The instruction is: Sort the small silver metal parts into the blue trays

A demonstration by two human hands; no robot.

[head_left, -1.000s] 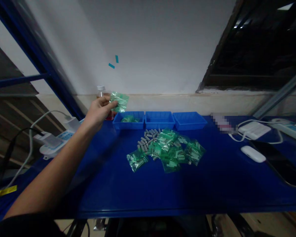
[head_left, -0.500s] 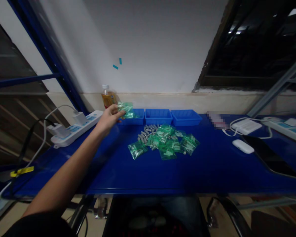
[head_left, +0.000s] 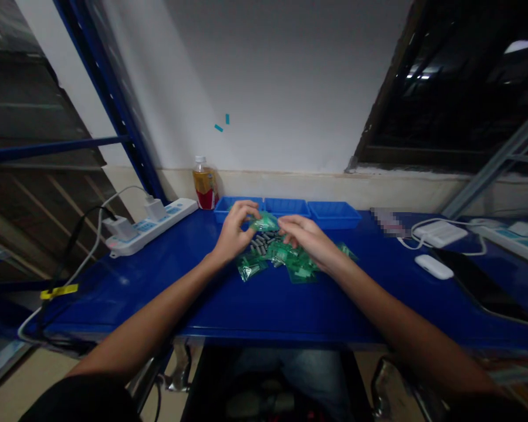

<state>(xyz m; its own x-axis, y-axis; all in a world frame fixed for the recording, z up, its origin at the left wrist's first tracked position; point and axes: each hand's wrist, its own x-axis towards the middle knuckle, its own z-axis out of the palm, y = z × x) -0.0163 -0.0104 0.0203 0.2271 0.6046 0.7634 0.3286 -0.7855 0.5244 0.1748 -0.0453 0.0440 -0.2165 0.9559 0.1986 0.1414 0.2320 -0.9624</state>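
Above a pile, a green see-through plastic bag (head_left: 266,221) with pale pieces inside is stretched between my two hands. My left hand (head_left: 236,232) grips its left side, thumb below and fingers curled above. At its right edge, the fingers of my right hand (head_left: 305,234) are pinched together on it. Beneath them lie more green bags (head_left: 301,269) in a heap, partly hidden by my right hand. One green bag (head_left: 250,266) lies at the heap's left. Small grey cylinders (head_left: 259,245) are loose on the blue table, behind the bags.
Three blue bins stand along the wall: left (head_left: 222,205), middle (head_left: 286,206) and right (head_left: 334,214). A drink bottle (head_left: 205,184) is beside them. A power strip (head_left: 158,225) lies at left; a phone (head_left: 484,284), white case (head_left: 433,266) and charger (head_left: 441,233) at right.
My left hand has come away from the left bin, moving right and down over the pile with the green bag. My right hand has entered and meets the bag. The view has shifted slightly.
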